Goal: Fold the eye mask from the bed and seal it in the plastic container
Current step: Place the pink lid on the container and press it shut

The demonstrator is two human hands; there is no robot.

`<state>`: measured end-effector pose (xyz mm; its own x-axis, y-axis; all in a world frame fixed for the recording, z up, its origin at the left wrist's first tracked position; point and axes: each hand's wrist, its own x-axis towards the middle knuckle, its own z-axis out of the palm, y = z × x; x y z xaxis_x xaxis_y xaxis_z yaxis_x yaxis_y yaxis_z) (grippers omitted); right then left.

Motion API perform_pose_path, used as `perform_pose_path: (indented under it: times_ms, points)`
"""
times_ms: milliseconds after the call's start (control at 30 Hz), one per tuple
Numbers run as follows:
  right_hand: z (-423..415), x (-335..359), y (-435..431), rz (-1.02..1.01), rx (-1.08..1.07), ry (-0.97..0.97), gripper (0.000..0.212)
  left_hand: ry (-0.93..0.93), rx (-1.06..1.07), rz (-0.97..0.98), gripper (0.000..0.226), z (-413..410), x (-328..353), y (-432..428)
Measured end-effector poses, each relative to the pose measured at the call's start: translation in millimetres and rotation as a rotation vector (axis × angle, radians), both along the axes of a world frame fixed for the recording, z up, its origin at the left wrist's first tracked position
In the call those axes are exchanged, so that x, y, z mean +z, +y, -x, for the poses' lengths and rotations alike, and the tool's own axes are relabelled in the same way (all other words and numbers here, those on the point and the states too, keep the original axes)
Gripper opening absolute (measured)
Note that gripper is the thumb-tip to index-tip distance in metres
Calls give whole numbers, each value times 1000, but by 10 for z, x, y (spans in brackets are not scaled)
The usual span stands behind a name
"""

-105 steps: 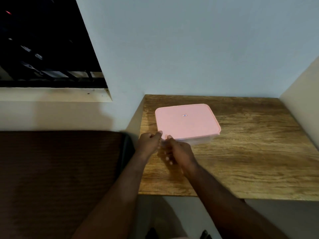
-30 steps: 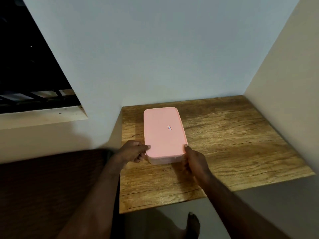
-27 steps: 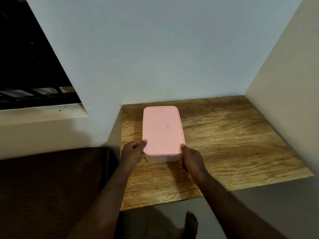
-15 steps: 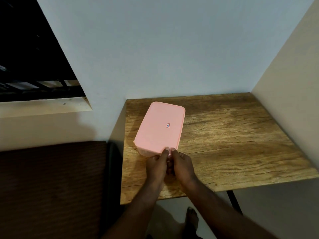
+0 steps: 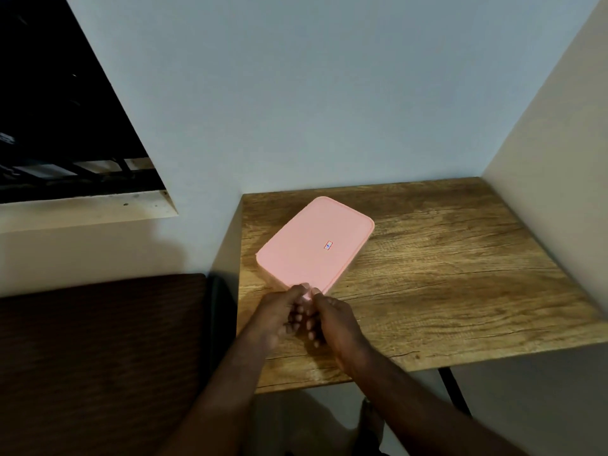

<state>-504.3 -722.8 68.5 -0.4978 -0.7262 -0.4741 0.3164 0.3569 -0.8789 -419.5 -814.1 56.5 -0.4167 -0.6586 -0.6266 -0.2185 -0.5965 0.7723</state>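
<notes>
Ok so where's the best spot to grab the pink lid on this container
Grip the pink lid at its near corner, coming from your edge of the table. It sits diagonally, so that corner points toward you, and the flat top offers no handle; only the thin rim can be pinched. Your left hand and right hand are both at that corner, thumbs on top.

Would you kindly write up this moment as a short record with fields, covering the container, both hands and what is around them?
Container: pink-lidded rectangular plastic container, lid on, lying askew on the table
Label: small sticker mid-lid
Left: left hand pinches the container's near corner, thumb on the lid
Right: right hand pinches the same corner, beside the left
Surface: wood-grain table, set in a wall corner
Contents: eye mask not visible; the lid hides the inside
Beside: dark brown bed surface, left of the table
</notes>
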Motion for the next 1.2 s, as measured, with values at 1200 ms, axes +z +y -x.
perform_pose_path:
  times_ms: [1200]
  points:
    - [766,-94,-12,44,-208,93,45,171,198,49,30,833,-35,448]
